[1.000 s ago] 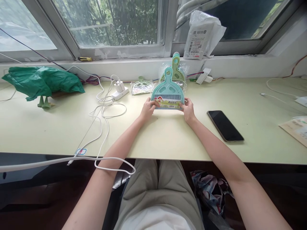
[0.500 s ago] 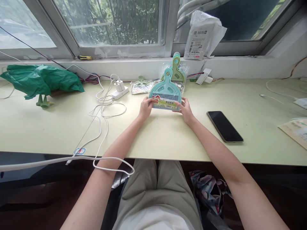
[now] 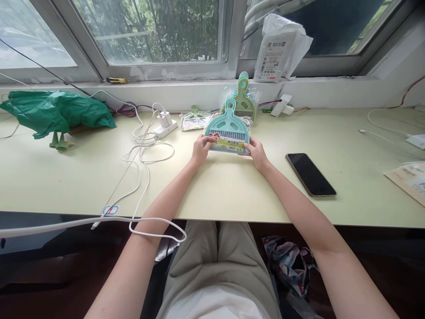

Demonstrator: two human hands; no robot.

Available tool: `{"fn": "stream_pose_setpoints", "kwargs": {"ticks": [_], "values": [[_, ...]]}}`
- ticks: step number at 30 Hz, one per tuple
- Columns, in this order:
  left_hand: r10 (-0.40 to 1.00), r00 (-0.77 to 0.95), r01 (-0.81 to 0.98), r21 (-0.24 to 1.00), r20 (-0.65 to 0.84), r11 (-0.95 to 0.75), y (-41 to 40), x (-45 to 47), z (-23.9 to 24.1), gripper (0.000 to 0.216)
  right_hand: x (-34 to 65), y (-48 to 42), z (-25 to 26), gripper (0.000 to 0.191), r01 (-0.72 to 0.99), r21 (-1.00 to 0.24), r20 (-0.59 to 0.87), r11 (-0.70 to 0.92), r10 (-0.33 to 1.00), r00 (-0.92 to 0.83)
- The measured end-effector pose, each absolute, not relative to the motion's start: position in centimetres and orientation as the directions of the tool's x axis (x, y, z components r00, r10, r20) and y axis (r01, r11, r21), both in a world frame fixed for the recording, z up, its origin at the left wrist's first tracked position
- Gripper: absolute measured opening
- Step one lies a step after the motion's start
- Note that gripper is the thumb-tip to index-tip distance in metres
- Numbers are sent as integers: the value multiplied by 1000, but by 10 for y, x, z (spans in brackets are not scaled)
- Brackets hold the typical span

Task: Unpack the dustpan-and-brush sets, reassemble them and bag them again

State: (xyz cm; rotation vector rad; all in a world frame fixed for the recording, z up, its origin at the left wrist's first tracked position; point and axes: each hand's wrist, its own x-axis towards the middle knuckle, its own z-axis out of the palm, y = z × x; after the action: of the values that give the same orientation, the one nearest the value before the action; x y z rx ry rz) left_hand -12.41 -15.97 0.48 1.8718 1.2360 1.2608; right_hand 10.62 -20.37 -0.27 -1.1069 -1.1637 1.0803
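Note:
Between my two hands I hold a turquoise dustpan and brush set [image 3: 228,125] in clear wrapping, handle up, with a printed label across its lower part. My left hand [image 3: 201,149] grips its lower left corner, thumb on the front. At the lower right corner my right hand [image 3: 256,153] has its thumb in front and fingers partly behind. Just behind it, a stack of green and turquoise dustpan sets [image 3: 243,95] leans against the wall. To the left of that, a smaller green wrapped dustpan set [image 3: 194,119] lies on the table.
A black phone [image 3: 311,175] lies right of my right arm. White cables [image 3: 146,150] and a power strip [image 3: 165,128] spread on the left, one cable crossing my left forearm. A green plastic bag [image 3: 58,110] is at far left. A white package [image 3: 277,48] stands on the sill.
The held dustpan set has tipped back slightly, its handle top now a little lower and further left. Both hands keep their grip in nearly the same place.

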Motion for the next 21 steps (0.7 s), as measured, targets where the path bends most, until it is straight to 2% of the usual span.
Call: {"fn": "stream_pose_setpoints", "kwargs": {"ticks": [5, 11, 13, 17, 21], "values": [[921, 156, 337, 857, 357, -389, -158, -124, 3, 36, 111, -201, -4, 39, -42, -992, 119, 120, 992, 35], [909, 172, 360, 835, 378, -416, -159, -124, 2, 37, 112, -200, -7, 44, 12, -994, 111, 111, 993, 37], [901, 178, 377, 818, 396, -434, -159, -124, 1, 37, 110, -201, -8, 54, 41, -992, 117, 116, 993, 25], [891, 191, 434, 778, 413, -454, -160, -124, 2, 37, 106, -202, -9, 86, 120, -986, 124, 117, 991, 53], [885, 211, 471, 750, 415, -464, -163, -123, 5, 37, 106, -197, -14, 106, 174, -975, 156, 140, 984, 85]]}}
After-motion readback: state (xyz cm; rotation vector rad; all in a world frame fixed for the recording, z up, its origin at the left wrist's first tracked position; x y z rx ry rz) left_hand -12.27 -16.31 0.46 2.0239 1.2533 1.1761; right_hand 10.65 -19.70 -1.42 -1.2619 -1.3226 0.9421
